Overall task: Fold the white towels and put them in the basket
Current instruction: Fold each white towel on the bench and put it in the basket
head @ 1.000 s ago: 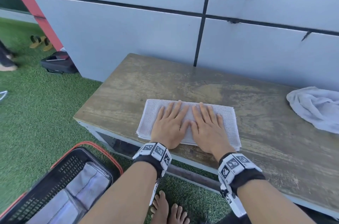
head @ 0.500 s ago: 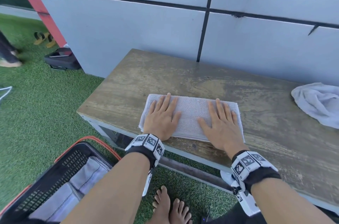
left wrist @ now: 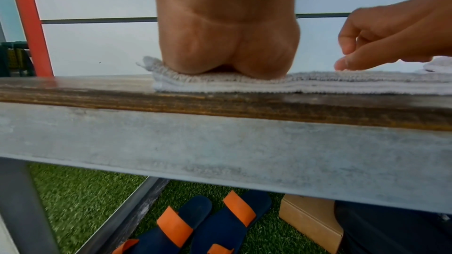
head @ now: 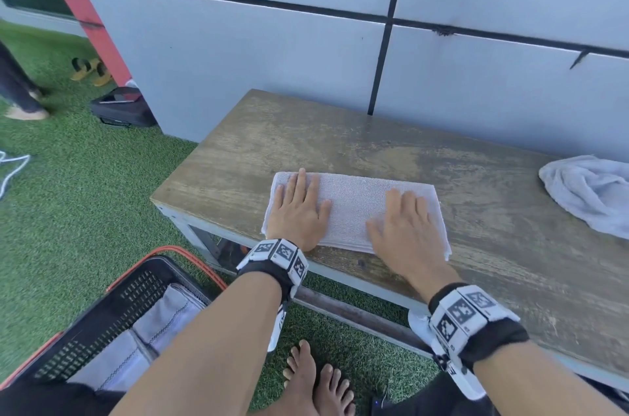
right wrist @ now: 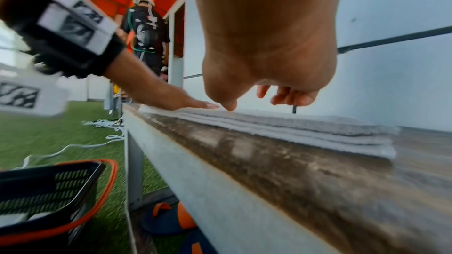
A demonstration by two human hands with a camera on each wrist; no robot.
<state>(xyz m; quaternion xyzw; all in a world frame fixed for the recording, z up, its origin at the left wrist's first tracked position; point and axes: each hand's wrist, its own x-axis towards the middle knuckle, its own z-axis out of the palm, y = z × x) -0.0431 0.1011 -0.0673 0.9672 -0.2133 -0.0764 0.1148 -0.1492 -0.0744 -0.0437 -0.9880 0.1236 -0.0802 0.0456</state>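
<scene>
Hands slid apart since a second ago: they were side by side at the middle of the towel (head: 354, 208), now left hand (head: 299, 211) sits at its left end and right hand (head: 405, 228) near its right end, smoothing stroke outward. Camera drifted a bit too.

Left hand flat, fingers straight, palm heel pressing the towel's left edge. Right hand flat in the head view; the wrist views show its fingers slightly lifted and relaxed, thumb tip touching the cloth, gripping nothing.

Towel lies folded in several layers, a long rectangle at the front edge of the bench (head: 340, 143). Looks folded already, maybe one more fold across left, can't say for sure.

Basket (head: 112, 306) on the grass, below left of the bench, already has folded white cloth in it, count unclear.

Second towel (head: 589, 191) crumpled at the bench's right end, untouched, well apart from the hands.

Progress: at least one done, one nearly folded and not yet in basket, one not started. Roughly past halfway.
</scene>
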